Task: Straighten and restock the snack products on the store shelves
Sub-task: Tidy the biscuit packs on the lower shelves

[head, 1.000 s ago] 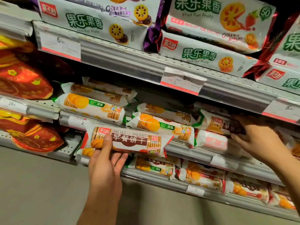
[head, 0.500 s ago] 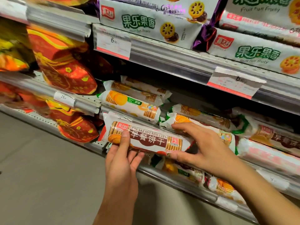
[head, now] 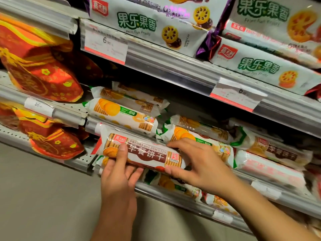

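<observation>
Both hands seat one biscuit pack at the front edge of the middle shelf.

The brown-banded breakfast biscuit pack (head: 144,151) lies lengthwise at 6 o'clock of the frame centre, just below the shelf rail (head: 90,125) and touching the orange-and-white pack (head: 121,115) at its 12 o'clock. The left hand (head: 119,171) comes up from 6 o'clock, thumb laid flat across the pack face, remaining fingers curled beneath it. The right hand (head: 199,169) enters from 4 o'clock, fingers spread, index on the top edge, thumb on the lower edge, pinching the pack's right end. Judged step: aligning. The next move probably calls for a level push toward 12 o'clock, then release.
</observation>
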`<action>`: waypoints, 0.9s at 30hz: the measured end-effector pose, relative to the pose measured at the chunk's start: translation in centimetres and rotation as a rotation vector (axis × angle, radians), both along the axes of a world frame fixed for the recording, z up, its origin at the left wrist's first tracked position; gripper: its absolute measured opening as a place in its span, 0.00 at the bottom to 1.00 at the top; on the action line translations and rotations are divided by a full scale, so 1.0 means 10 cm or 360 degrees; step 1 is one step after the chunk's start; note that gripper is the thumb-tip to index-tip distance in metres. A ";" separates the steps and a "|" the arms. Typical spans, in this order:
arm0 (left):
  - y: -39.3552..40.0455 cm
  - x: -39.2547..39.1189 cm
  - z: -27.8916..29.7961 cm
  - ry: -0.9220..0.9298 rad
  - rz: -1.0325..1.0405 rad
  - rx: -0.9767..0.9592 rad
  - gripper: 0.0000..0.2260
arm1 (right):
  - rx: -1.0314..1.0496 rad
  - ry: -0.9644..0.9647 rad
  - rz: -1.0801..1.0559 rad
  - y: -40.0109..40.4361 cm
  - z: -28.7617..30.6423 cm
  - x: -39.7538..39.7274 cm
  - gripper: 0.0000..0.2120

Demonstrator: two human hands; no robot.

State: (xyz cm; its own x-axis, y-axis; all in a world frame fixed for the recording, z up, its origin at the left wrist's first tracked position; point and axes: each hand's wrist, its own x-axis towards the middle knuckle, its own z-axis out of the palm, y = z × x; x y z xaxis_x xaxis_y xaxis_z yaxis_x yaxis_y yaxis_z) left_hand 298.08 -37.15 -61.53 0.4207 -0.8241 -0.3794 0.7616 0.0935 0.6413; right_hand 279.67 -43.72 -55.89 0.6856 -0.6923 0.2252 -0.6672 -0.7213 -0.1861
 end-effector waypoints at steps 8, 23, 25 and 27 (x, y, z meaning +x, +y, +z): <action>-0.06 -0.04 -0.10 0.0062 -0.0114 0.0032 0.30 | -0.0326 -0.0140 -0.0299 0.07 0.19 -0.53 0.19; -0.05 -0.07 -0.06 0.0072 -0.0176 0.0059 0.20 | -0.0179 0.0797 -0.1427 -0.24 0.54 -2.04 0.34; -0.05 -0.06 -0.06 0.0076 -0.0156 0.0052 0.19 | -0.0301 0.0730 -0.1316 -0.27 0.55 -1.99 0.30; -0.06 -0.04 -0.04 0.0100 -0.0128 0.0047 0.17 | -0.0497 0.0490 -0.1219 -0.26 0.56 -1.81 0.25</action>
